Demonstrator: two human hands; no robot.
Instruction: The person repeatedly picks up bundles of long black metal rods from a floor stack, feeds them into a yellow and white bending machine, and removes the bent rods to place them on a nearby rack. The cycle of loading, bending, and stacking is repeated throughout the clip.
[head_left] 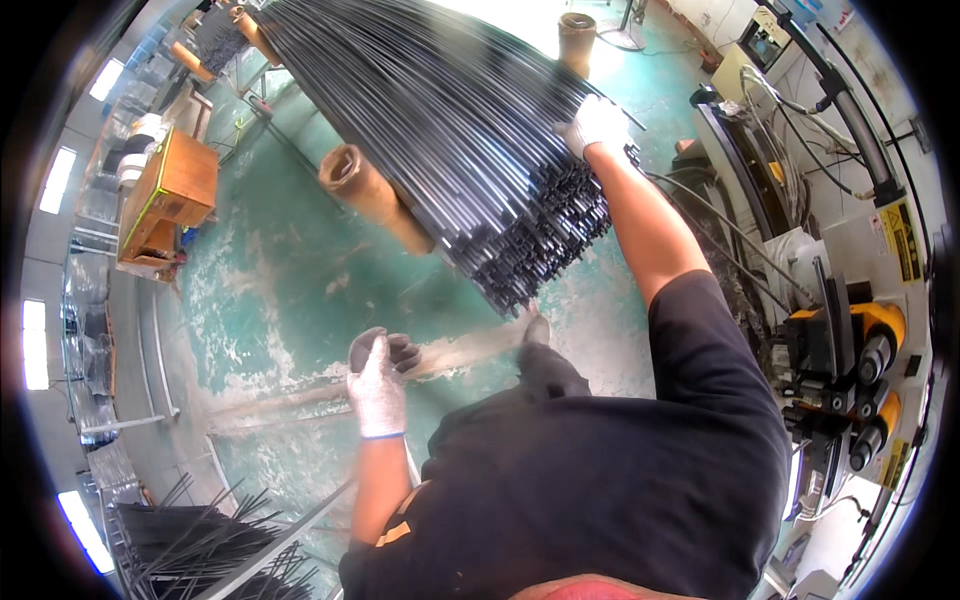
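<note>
A large bundle of long, thin black tubes (pixel 430 110) stretches away from me, with its cut ends (pixel 545 235) facing my body. My right hand (pixel 597 125), in a white glove, is closed over tubes at the right side of the bundle near those ends. Glare washes out part of its fingers. Apart from the bundle, my left hand (pixel 380 375) hovers over the floor at the lower left. Its glove is white with grey on the fingers, which are loosely bent and apart with nothing in them.
Brown cardboard-like rolls (pixel 365 190) stand against the bundle's sides. Machinery with orange-and-black parts (pixel 870 340) and hanging cables is along the right. A wooden cabinet (pixel 175 185) stands at the left. More thin black rods (pixel 190 545) lie at the lower left, near a metal bar.
</note>
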